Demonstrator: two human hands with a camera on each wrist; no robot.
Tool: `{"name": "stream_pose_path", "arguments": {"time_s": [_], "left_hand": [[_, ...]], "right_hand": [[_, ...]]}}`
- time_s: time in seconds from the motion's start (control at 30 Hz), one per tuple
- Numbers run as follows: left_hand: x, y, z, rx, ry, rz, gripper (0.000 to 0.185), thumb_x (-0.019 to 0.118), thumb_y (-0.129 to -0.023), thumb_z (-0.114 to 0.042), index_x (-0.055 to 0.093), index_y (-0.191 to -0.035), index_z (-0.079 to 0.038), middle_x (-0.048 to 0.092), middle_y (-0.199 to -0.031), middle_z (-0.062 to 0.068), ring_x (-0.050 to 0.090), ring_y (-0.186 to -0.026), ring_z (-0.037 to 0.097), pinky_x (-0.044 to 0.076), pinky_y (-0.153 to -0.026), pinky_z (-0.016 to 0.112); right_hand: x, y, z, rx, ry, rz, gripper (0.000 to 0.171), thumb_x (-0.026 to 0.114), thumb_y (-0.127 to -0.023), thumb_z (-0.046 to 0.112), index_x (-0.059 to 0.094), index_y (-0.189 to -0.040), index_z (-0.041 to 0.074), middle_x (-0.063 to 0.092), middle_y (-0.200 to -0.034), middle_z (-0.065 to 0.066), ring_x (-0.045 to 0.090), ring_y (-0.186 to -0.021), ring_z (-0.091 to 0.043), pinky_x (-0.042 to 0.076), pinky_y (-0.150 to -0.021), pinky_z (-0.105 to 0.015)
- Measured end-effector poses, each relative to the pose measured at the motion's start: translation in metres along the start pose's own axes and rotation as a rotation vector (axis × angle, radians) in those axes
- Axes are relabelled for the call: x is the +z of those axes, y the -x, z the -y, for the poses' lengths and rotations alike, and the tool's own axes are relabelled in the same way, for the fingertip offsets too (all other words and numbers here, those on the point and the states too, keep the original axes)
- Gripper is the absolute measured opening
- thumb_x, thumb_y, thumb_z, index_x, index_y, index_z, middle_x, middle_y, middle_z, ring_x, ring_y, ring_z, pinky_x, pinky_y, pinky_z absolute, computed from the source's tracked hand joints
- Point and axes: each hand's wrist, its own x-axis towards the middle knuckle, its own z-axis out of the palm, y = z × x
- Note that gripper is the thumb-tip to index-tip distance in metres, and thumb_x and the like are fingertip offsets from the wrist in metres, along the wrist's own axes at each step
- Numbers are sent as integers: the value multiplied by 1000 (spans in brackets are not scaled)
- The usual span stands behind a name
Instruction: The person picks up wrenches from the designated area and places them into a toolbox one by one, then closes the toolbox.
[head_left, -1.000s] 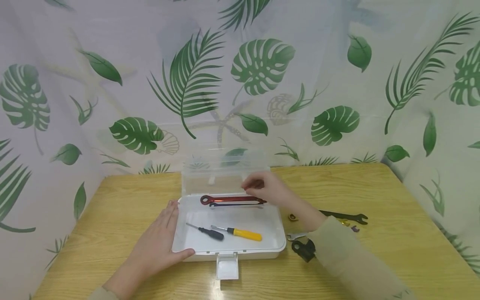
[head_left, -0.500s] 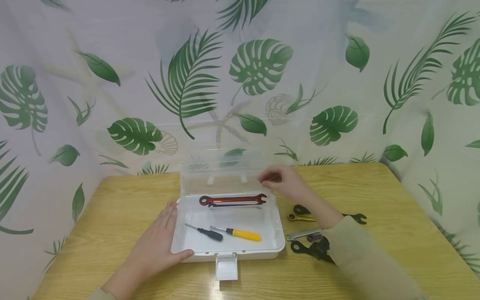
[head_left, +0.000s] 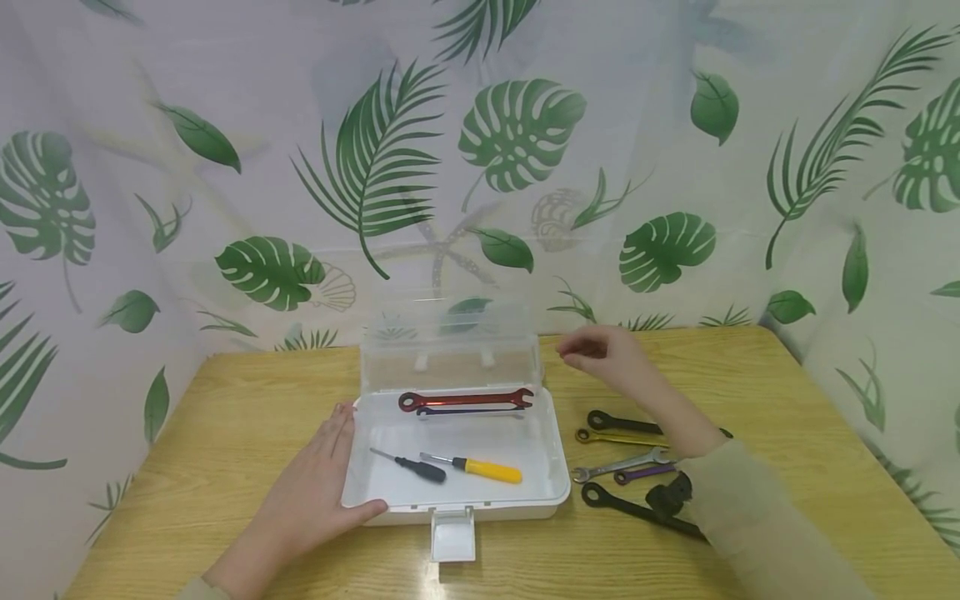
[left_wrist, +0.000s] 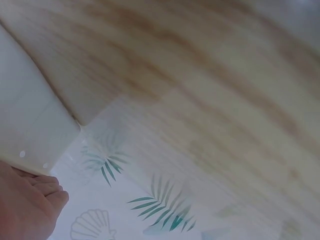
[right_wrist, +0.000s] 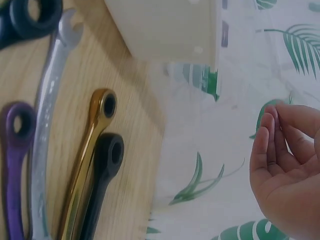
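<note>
In the head view my left hand (head_left: 311,479) lies along the left side of a white toolbox (head_left: 457,512), fingers straight and thumb across its front left corner. Inside lie a red wrench (head_left: 465,400), a thin dark wrench (head_left: 468,410), a black screwdriver (head_left: 420,468) and a yellow-handled screwdriver (head_left: 491,471). My right hand (head_left: 611,358) hovers right of the box's raised clear lid (head_left: 450,333), fingers loosely bent with thumb near the fingertips. Nothing shows between them in the right wrist view, where the same hand (right_wrist: 287,160) appears at the right edge.
Right of the box, on the wooden table (head_left: 780,400), lie a black wrench (head_left: 622,423), a gold wrench (head_left: 626,437), a silver wrench (head_left: 618,465), a purple wrench (head_left: 645,472) and another black wrench (head_left: 630,506). A leaf-patterned cloth (head_left: 600,125) hangs behind.
My right hand has moved right, away from above the toolbox and past its lid, uncovering the red wrench's end and more of the loose wrenches. The left hand has kept its place.
</note>
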Motion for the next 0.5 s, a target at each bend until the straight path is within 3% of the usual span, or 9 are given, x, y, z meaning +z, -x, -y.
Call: {"name": "stream_pose_path", "arguments": {"time_s": [0.13, 0.23, 0.5], "left_hand": [[0, 0, 0, 2, -2, -2, 121, 68, -87, -74, 30, -160, 15, 30, -170, 30, 34, -158, 45, 38, -128, 55], [0, 0, 0, 3, -6, -4, 122, 68, -87, -75, 30, -160, 15, 30, -170, 31, 34, -158, 46, 38, -127, 56], [1, 1, 0, 6, 2, -19, 122, 70, -86, -73, 30, -159, 16, 29, -170, 31, 33, -158, 46, 37, -128, 57]], "right_hand": [[-10, 6, -9, 29, -43, -10, 22, 69, -101, 5, 73, -119, -8, 76, -119, -26, 75, -100, -21, 57, -80, -11], [-18, 11, -17, 63, -60, -9, 25, 69, -102, 7, 72, -122, -8, 75, -122, -27, 72, -98, -7, 57, -82, -11], [-35, 28, -36, 102, -5, -23, 27, 68, -104, 11, 72, -124, -6, 75, -123, -26, 64, -92, 9, 56, -82, -11]]}}
